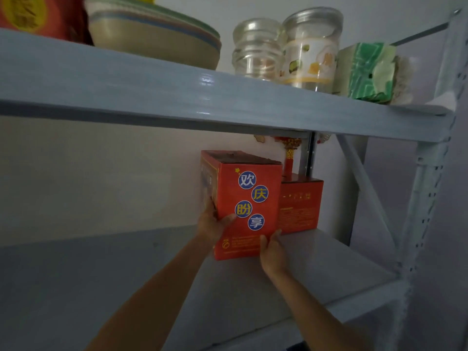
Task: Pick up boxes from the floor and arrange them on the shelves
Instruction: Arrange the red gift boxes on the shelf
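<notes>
Two grips clamp the red box (247, 206) on the shelf (329, 264): left grip (212, 230) at nine o'clock, right grip (273, 252) at five; smaller box (301, 206) just beside at three

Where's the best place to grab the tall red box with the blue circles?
Best grip: low on its two sides, coming from the front. The red box stands tall and upright with flat sides. The left hand holds the left side; the right hand takes the bottom right corner, because the small box sits close on that side.
</notes>
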